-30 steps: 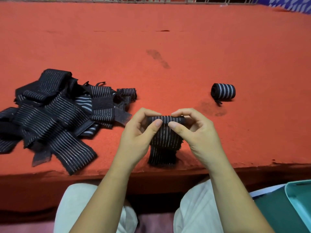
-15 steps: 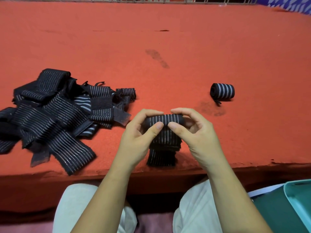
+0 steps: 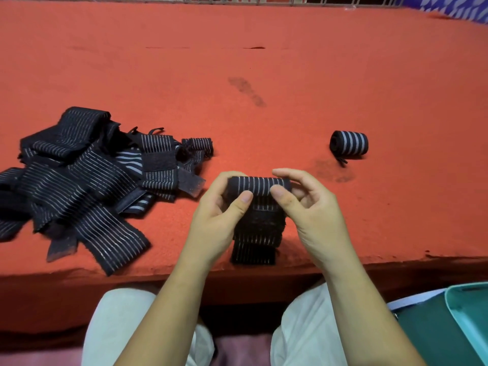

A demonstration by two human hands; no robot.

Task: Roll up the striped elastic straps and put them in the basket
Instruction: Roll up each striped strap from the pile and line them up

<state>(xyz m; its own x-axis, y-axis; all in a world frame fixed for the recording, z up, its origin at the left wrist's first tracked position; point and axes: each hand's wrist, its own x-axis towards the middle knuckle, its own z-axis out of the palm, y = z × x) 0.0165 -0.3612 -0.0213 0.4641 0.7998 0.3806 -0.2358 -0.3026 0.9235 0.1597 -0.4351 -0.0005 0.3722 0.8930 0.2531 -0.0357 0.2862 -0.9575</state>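
Hands in view: 2. Your left hand and right hand both pinch one striped strap at the near edge of the red worktop. On each hand the thumb presses the near face of the rolled part and the curled fingers wrap over its top. The roll lies crosswise between your hands, stripes running front to back. Its unrolled tail hangs down from the roll and lies in folds on the worktop, reaching almost to the edge.

Finished rolls: 1. It lies on its side, right of your hands and farther back, well apart from them (a thin loop sticks out at its near end).

Loose straps: one tangled pile to your left, overlapping too much to count exactly.

Baskets: 1, teal, below the worktop edge at lower right, only a corner in view.

Dark smudges on the worktop: 2.
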